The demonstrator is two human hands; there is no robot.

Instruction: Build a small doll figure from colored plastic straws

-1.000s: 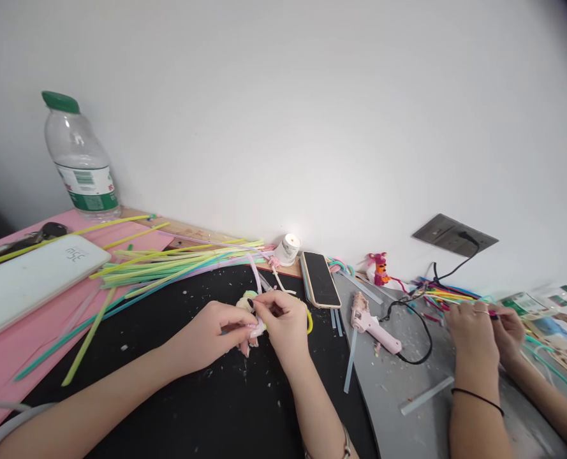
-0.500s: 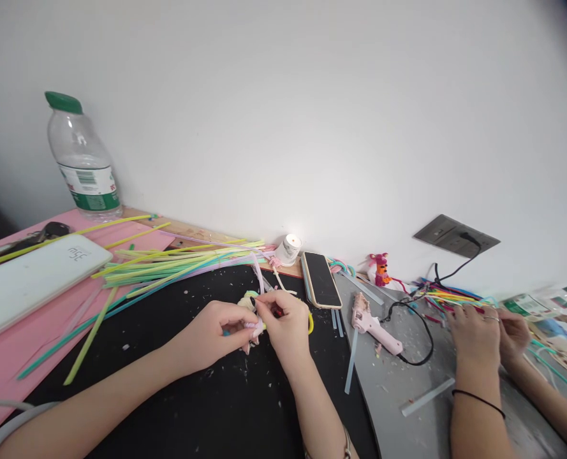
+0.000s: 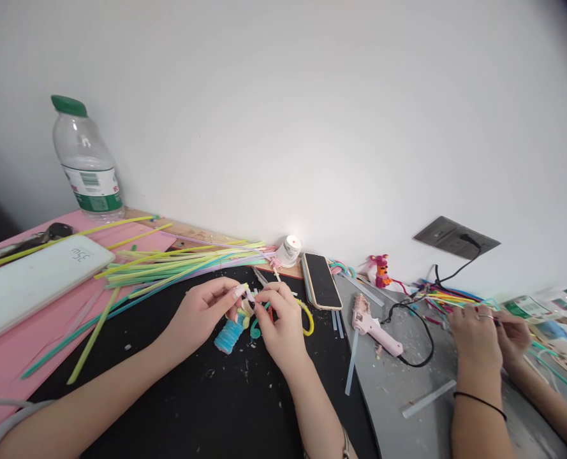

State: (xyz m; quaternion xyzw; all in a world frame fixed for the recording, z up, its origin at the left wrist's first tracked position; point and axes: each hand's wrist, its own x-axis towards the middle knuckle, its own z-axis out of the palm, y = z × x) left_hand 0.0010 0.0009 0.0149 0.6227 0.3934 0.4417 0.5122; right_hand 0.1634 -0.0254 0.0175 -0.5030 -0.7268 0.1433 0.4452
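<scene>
Left hand [image 3: 201, 317] pinching lilac pipe cleaner [image 3: 250, 296]
Right hand [image 3: 282, 326]: grip's closure and hold cannot be told behind fingers; blue coil [image 3: 229, 336], seven o'clock, top hidden.

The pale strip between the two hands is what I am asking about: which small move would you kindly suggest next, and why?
I would perhaps hold the pale strip steady with the left hand and gently bend its lower end with the right hand, since both hands seem to pinch it, at opposite ends, above the blue piece.
</scene>
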